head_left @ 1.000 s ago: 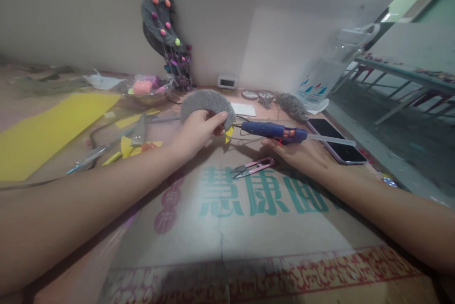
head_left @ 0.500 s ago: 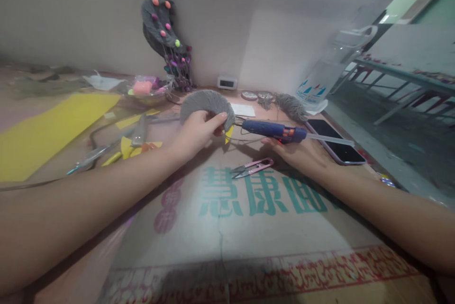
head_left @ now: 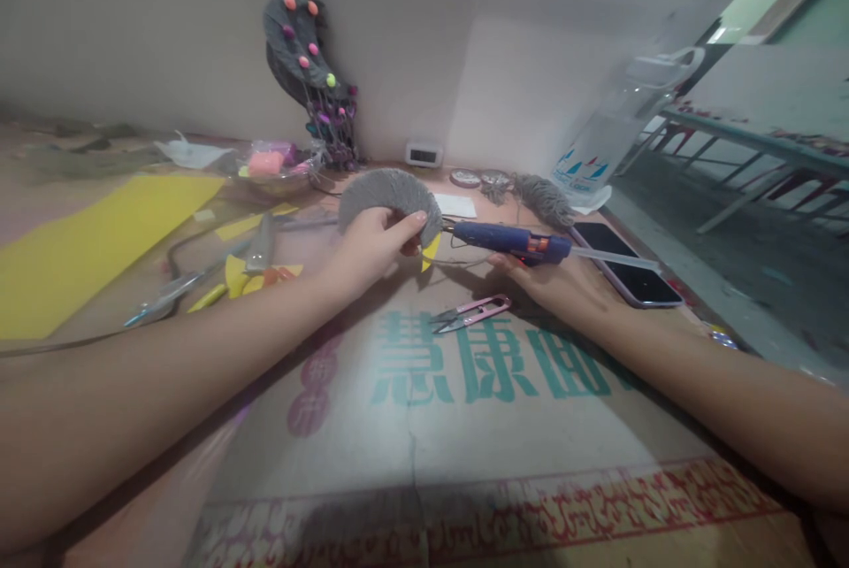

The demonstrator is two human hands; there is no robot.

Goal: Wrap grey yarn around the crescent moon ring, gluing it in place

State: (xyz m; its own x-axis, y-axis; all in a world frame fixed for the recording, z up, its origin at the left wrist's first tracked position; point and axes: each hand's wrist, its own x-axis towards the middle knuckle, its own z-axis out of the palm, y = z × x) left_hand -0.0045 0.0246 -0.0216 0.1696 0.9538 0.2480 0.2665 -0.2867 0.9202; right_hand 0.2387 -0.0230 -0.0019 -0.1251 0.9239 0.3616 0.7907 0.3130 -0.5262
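My left hand [head_left: 381, 245] is closed on a grey yarn-wrapped crescent [head_left: 385, 190], thumb on its near side. A bit of yellow [head_left: 431, 251] shows at the crescent's right end, with a thin strand running off it to the right. My right hand [head_left: 531, 278] grips a blue hot glue gun [head_left: 494, 238] from below; its handle is mostly hidden. The gun lies level, its nozzle at the crescent's right end; whether they touch I cannot tell. A clear glue stick [head_left: 616, 260] sticks out of its back. Below, pink thread snips [head_left: 470, 313] lie on the printed cardboard [head_left: 411, 453].
A phone [head_left: 627, 267] and a clear water bottle [head_left: 600, 130] are on the right. Grey yarn [head_left: 544, 199] and a small digital clock [head_left: 423, 154] sit at the back. A decorated grey crescent [head_left: 295, 46] leans on the wall. Yellow sheet [head_left: 99, 249] and scraps lie left.
The crescent and my left hand have shifted very slightly to the right. The yellow bit at its end shows a little more. The glue gun has hardly moved.
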